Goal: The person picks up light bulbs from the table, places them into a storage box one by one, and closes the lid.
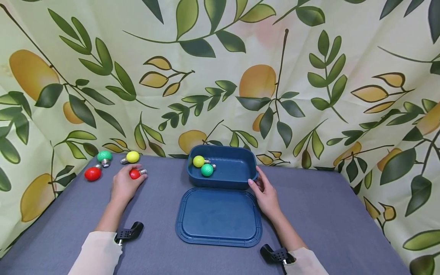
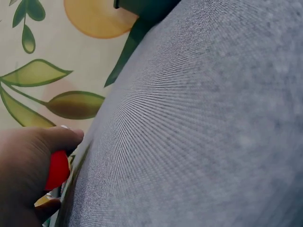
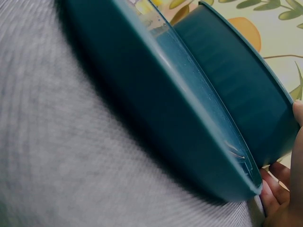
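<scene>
My left hand [image 1: 125,183] holds a red light bulb [image 1: 134,174] at the table's left, its metal screw base pointing right. The left wrist view shows the red bulb [image 2: 57,170] between thumb and fingers. With thumb and fingers, my right hand [image 1: 266,194] grips the front right corner of a dark blue box [image 1: 223,182]. Inside the box lie a yellow bulb [image 1: 198,161] and a green bulb [image 1: 207,170]. In the right wrist view, part of the right hand [image 3: 279,194] shows beside the box [image 3: 236,80].
A blue lid [image 1: 219,217] lies flat in front of the box. Near the left hand lie another red bulb [image 1: 93,173], a green bulb [image 1: 104,156] and a yellow bulb [image 1: 132,156]. A leaf-patterned cloth [image 1: 220,65] hangs behind the grey table [image 1: 154,252].
</scene>
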`<state>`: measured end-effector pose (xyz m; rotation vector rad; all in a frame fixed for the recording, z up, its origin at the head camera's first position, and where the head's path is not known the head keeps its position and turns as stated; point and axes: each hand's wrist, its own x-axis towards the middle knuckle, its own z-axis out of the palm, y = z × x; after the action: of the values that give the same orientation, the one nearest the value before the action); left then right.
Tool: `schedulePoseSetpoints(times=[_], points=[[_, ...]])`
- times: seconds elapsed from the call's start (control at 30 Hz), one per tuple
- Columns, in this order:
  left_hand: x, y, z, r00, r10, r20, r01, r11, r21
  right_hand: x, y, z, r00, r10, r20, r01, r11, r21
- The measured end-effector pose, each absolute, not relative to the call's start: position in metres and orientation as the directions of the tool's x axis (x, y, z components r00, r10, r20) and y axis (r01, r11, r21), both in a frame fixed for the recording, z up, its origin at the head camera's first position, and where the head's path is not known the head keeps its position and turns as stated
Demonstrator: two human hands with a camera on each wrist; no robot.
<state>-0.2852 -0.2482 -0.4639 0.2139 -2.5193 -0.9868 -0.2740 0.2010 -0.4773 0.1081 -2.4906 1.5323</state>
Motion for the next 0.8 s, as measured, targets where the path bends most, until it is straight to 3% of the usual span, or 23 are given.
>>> schedulePoseSetpoints(times=[0.8], points=[[-0.288, -0.225, -0.463, -0.877, -0.347, 0.332, 0.028, 0.653, 0.757, -0.274, 0.202, -0.477, -0.974, 0.044, 0.220, -0.174, 0.471, -0.865]])
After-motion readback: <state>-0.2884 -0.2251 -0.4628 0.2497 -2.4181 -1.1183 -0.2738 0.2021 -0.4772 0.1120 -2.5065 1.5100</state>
